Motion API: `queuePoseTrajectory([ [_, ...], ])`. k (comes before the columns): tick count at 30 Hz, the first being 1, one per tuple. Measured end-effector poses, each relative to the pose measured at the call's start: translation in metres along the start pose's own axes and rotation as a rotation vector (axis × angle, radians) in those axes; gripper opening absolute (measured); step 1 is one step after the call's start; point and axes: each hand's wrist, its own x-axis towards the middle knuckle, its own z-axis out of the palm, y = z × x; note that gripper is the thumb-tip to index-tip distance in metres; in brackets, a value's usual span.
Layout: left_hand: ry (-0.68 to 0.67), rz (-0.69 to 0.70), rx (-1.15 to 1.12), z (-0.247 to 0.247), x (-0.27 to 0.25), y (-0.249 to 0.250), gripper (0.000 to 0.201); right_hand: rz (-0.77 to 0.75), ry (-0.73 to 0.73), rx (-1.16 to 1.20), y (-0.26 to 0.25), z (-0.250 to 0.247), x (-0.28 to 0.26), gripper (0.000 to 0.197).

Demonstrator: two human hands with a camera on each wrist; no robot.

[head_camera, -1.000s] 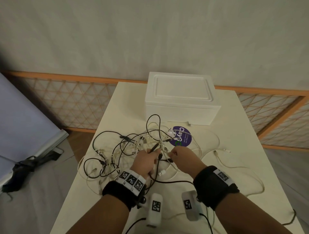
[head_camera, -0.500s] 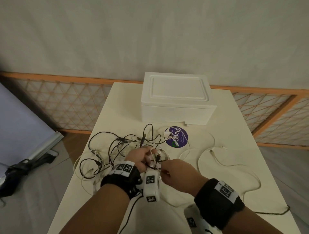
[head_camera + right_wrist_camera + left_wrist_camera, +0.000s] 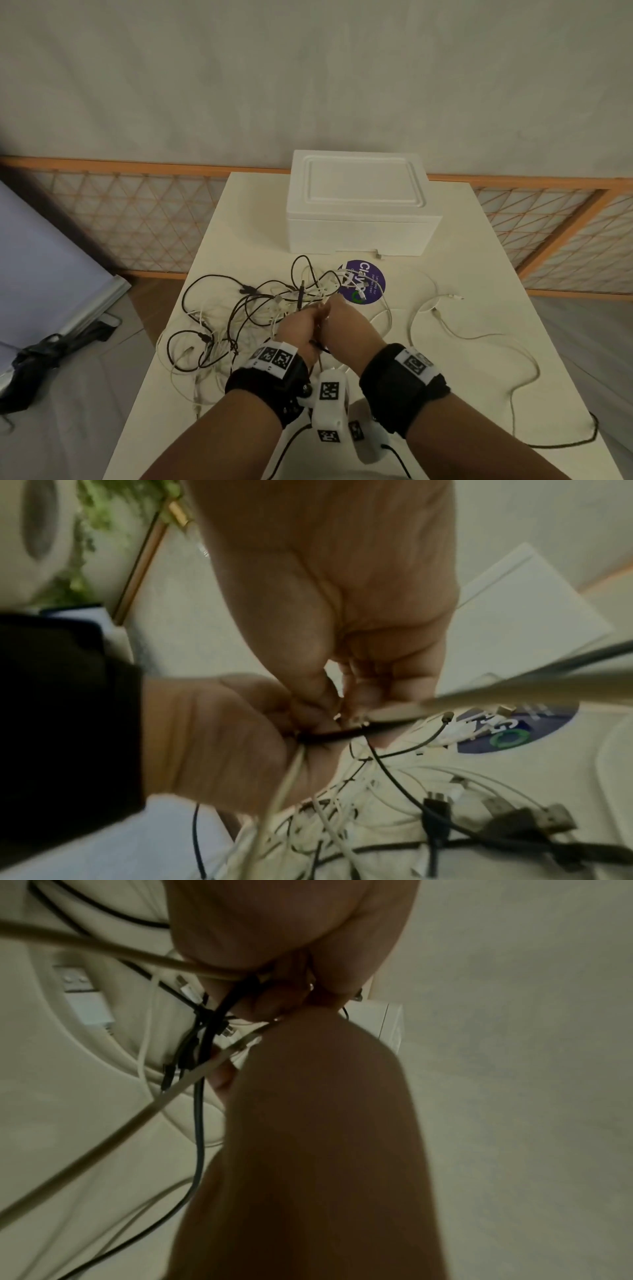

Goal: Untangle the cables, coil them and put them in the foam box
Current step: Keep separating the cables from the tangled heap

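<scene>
A tangle of black and white cables (image 3: 253, 318) lies on the cream table (image 3: 239, 212), left of centre. Both hands meet at its right edge. My left hand (image 3: 310, 313) grips a black cable (image 3: 329, 735), and white strands run out of its fist. My right hand (image 3: 330, 308) pinches cables at the same knot, its fingertips (image 3: 356, 696) against the left hand (image 3: 222, 737). In the left wrist view the black cables (image 3: 202, 1069) hang down from between the two hands. The white foam box (image 3: 356, 209) stands behind with its lid on.
A round purple sticker (image 3: 366, 281) lies on the table between the hands and the box. A loose white cable (image 3: 445, 318) winds over the right half. A black cable (image 3: 565, 443) trails near the front right edge. A lattice fence (image 3: 137, 219) runs behind the table.
My right hand has moved forward and left until it touches the left hand. Both hands now hold the same knot, closer to the purple sticker.
</scene>
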Motion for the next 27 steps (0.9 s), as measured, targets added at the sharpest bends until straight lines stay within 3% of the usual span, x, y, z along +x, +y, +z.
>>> queuePoseTrajectory([
  [5, 0.014, -0.013, 0.005, -0.003, 0.009, -0.003, 0.020, 0.041, -0.005, -0.039, 0.008, 0.003, 0.004, 0.023],
  [9, 0.038, -0.024, 0.076, 0.000, 0.016, 0.002, 0.023, -0.006, -0.052, -0.311, 0.012, 0.004, 0.006, 0.025],
  [13, 0.008, -0.060, 0.079, 0.003, 0.021, 0.016, 0.017, -0.160, -0.096, -0.442, 0.007, -0.008, -0.005, 0.046],
  [17, -0.015, -0.052, -0.008, 0.005, 0.020, 0.034, 0.014, -0.408, -0.160, -0.434, 0.011, -0.023, -0.023, 0.018],
  [19, 0.029, -0.044, -0.032, -0.005, 0.026, 0.046, 0.020, -0.478, -0.222, -0.402, 0.020, -0.028, -0.032, 0.017],
  [24, 0.044, 0.011, 0.017, -0.029, 0.043, 0.059, 0.030, -0.384, -0.325, -0.308, 0.069, -0.077, -0.025, 0.019],
  [27, 0.017, 0.019, 0.011, -0.028, 0.039, 0.048, 0.019, -0.342, -0.393, -0.333, 0.087, -0.091, -0.017, 0.014],
])
